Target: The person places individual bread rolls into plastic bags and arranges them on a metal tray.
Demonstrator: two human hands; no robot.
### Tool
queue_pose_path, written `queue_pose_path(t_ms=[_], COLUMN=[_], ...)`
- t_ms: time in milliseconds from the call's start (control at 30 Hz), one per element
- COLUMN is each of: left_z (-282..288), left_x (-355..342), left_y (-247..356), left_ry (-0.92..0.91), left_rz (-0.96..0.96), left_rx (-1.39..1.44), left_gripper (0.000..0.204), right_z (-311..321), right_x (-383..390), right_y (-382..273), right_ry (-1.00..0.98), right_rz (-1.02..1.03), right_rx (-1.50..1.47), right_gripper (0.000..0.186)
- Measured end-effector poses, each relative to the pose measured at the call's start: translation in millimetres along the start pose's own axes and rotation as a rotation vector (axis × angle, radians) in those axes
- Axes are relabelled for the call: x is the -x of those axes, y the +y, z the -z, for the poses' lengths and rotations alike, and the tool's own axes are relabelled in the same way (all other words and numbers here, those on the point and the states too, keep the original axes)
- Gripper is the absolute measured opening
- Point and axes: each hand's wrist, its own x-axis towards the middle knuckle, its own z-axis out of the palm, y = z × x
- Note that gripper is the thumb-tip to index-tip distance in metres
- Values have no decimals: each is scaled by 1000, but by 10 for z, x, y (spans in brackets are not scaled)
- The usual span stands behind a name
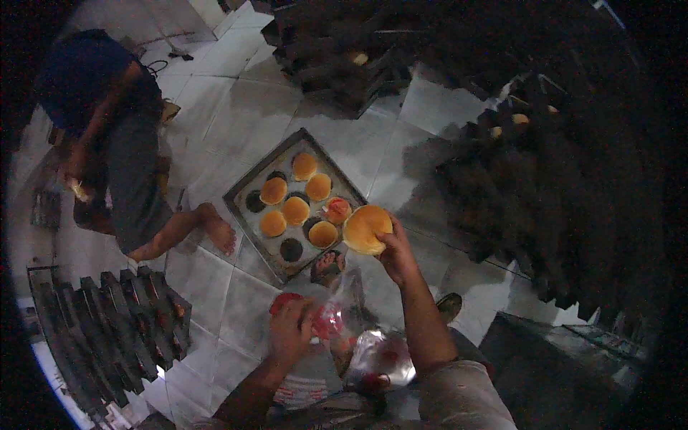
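My right hand (395, 252) grips a round golden bun (364, 231) by its edge, the thumb pressed on its top. The bun is held above the right corner of a square baking tray (252, 166) with dark round wells. Several more buns (295, 211) sit in the tray, and a red-and-white piece (336, 210) lies near its right side. Below the tray, my left hand (290, 331) has its fingers curled at a clear plastic bag (331, 319) with red print. Something red (284, 302) shows behind those fingers, partly hidden.
Dark stacked trays stand at the lower left (107, 322), at the right (545, 193) and at the far side (351, 64). A co-worker (136, 172) sits at the left, one bare foot (218, 231) beside the tray. A shiny silver thing (380, 355) lies close to my body.
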Motion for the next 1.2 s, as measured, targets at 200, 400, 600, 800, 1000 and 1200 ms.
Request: queue_pose_path(t_ms=[200, 400, 600, 800, 1000, 1200], left_z=[97, 354, 371, 378, 500, 681], left_x=[185, 596, 804, 1094, 1283, 1208], left_y=[141, 662, 891, 962, 1271, 1385], left_ry=[-33, -344, -639, -685, -612, -477], left_rz=[65, -45, -174, 212, 325, 211], left_rx=[172, 609, 521, 1106, 1368, 1306], left_gripper=[20, 24, 34, 40, 49, 45], right_z=[-69, -126, -588, -748, -736, -815], right_x=[1604, 2719, 3208, 3671, 3779, 3828], right_y=[-156, -468, -457, -383, -370, -293], right_ry=[23, 79, 20, -181, -99, -81], right_rz=[141, 439, 649, 722, 869, 838], right_rx=[51, -96, 291, 962, 1034, 718], right_gripper=[64, 69, 61, 43, 14, 8])
